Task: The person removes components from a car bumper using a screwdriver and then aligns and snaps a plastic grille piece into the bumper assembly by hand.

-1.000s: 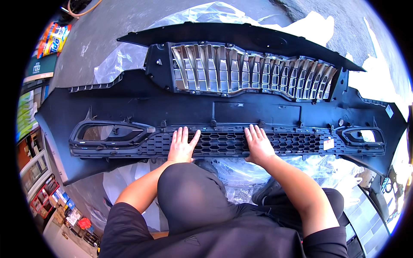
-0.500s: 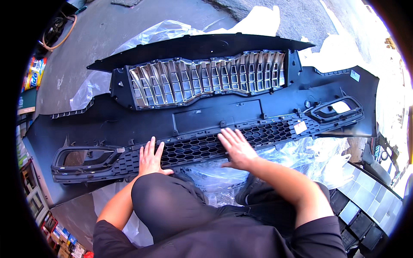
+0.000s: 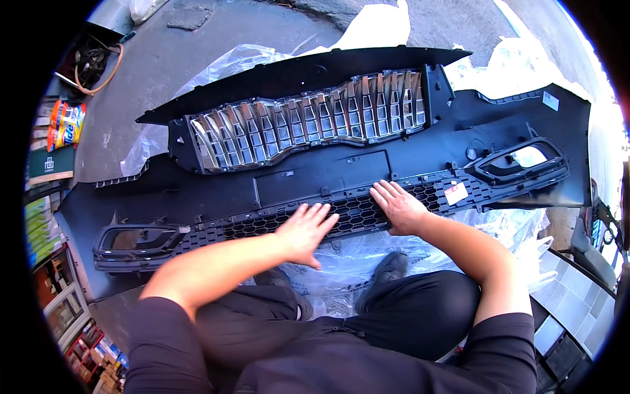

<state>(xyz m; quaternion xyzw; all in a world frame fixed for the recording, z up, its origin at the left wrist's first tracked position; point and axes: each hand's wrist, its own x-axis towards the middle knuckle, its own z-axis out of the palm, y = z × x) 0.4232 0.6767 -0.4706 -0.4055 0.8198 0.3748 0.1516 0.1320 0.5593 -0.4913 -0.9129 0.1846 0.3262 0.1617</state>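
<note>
A large black plastic car bumper cover (image 3: 420, 154) lies inner face up on clear plastic sheeting (image 3: 367, 253) over the grey concrete ground. From the left, its dark fog-lamp frame (image 3: 134, 240) sits fitted at the end. The left hand (image 3: 305, 231) rests flat, fingers spread, on the black honeycomb lower grille (image 3: 357, 213); the right hand (image 3: 400, 207) presses beside it, fingers spread too. The chrome-slatted upper grille (image 3: 308, 121) looks already seated; the lower mesh seems still being pressed home. No containers hold anything here.
</note>
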